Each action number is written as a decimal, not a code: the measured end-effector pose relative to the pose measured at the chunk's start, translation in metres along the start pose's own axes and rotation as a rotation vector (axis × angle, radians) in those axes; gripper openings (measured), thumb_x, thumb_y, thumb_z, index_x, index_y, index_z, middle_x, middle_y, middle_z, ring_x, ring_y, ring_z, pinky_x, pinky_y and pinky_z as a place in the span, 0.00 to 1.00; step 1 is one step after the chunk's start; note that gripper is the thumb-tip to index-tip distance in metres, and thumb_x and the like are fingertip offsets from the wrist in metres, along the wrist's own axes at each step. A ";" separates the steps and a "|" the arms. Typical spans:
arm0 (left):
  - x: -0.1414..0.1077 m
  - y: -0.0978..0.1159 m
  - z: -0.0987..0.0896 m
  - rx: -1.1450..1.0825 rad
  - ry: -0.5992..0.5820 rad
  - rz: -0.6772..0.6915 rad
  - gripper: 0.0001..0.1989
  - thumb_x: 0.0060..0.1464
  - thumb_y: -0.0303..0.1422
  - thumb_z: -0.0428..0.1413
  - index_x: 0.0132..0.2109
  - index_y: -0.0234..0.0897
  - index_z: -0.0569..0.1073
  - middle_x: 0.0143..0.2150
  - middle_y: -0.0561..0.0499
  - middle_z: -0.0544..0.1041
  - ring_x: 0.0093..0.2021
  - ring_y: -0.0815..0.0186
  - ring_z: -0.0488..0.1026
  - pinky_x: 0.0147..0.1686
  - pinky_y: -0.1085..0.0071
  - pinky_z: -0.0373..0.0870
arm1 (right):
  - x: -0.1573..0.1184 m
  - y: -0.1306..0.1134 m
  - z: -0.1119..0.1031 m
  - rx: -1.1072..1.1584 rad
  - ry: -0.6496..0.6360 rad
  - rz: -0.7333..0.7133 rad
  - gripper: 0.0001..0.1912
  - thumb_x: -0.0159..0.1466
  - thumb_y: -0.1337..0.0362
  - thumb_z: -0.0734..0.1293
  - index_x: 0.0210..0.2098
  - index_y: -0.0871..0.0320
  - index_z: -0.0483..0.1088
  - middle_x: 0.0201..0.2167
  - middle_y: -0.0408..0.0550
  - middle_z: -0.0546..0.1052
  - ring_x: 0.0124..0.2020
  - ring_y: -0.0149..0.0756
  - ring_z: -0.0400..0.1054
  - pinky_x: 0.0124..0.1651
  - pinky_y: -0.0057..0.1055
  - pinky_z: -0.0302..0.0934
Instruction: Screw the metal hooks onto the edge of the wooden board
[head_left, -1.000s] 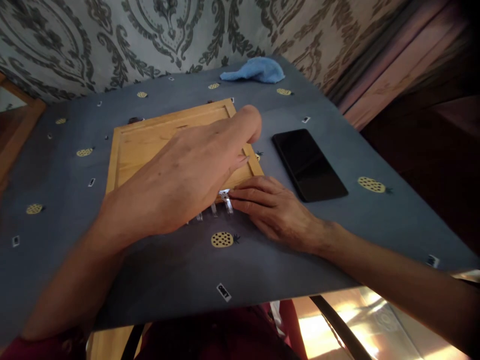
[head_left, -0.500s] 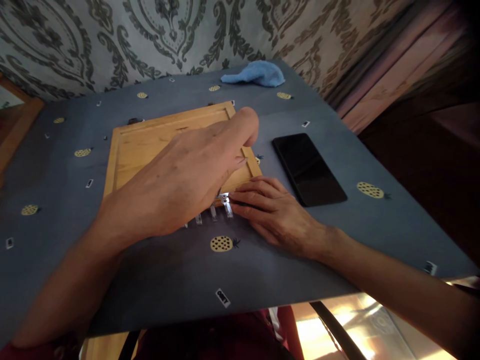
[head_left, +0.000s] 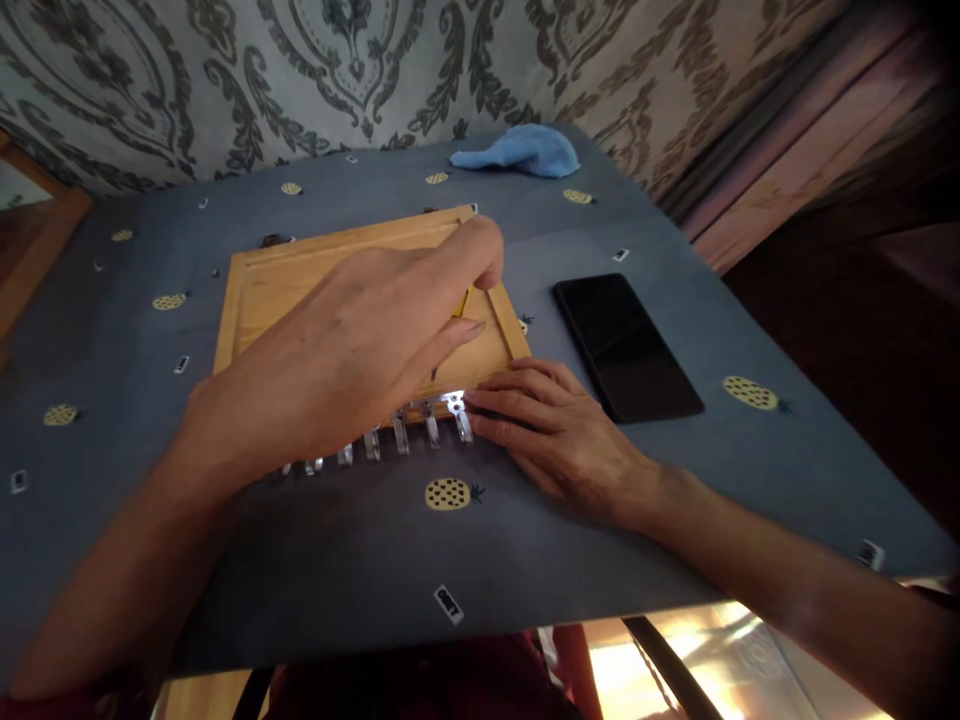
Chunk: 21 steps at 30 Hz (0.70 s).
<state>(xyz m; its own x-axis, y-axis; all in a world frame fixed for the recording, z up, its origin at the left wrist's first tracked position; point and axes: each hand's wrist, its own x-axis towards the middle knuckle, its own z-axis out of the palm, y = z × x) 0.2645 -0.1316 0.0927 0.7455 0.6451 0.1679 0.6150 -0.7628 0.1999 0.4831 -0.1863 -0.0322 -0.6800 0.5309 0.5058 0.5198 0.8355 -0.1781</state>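
Observation:
A framed wooden panel [head_left: 281, 295] lies on the table, with a metal rail of several hooks [head_left: 401, 432] along its near edge. My left hand [head_left: 352, 320] reaches over the panel, thumb and forefinger pinched round a slim tool, apparently a screwdriver [head_left: 461, 302]. Its yellow handle shows between the fingers and a thin dark shaft slants down toward the rail; its tip is hard to make out. At the panel's near right corner, my right hand [head_left: 559, 435] is closed, fingertips against the rail's end. Its thumb is hidden. My left hand covers part of the panel and rail.
A black phone [head_left: 628, 345] lies right of the panel. A blue cloth [head_left: 521, 152] is crumpled at the back of the table [head_left: 337, 570], by the patterned wall. Small dark pieces [head_left: 277, 240] sit behind the panel. A wooden frame [head_left: 37, 235] stands at the left.
My left hand has turned and shifted slightly left, exposing the yellow handle, the dark shaft and more hooks. My right hand keeps its place at the corner. The view has shifted a little.

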 end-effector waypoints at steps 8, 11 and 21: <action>-0.004 -0.017 -0.007 0.069 -0.045 -0.068 0.10 0.64 0.40 0.51 0.48 0.42 0.70 0.33 0.54 0.75 0.29 0.66 0.70 0.31 0.69 0.62 | 0.000 -0.001 -0.001 0.005 -0.022 0.027 0.14 0.67 0.72 0.63 0.48 0.57 0.75 0.49 0.52 0.80 0.51 0.44 0.70 0.56 0.49 0.63; -0.006 -0.028 -0.014 0.112 -0.079 -0.128 0.11 0.61 0.40 0.55 0.48 0.42 0.72 0.32 0.56 0.76 0.30 0.67 0.70 0.35 0.70 0.62 | 0.001 -0.001 -0.001 -0.003 -0.014 0.024 0.12 0.68 0.72 0.62 0.46 0.57 0.76 0.48 0.51 0.80 0.50 0.43 0.71 0.55 0.49 0.63; 0.000 -0.100 -0.010 -0.025 -0.487 -0.195 0.12 0.54 0.43 0.57 0.34 0.38 0.75 0.32 0.53 0.76 0.32 0.66 0.69 0.33 0.72 0.58 | 0.002 0.000 0.003 -0.012 0.024 0.000 0.10 0.69 0.70 0.62 0.44 0.58 0.75 0.45 0.50 0.81 0.48 0.42 0.71 0.53 0.47 0.64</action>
<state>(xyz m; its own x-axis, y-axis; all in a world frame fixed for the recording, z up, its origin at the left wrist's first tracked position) 0.2002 -0.0549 0.0823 0.6544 0.6743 -0.3423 0.7525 -0.6254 0.2065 0.4804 -0.1846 -0.0334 -0.6677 0.5273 0.5255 0.5261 0.8336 -0.1680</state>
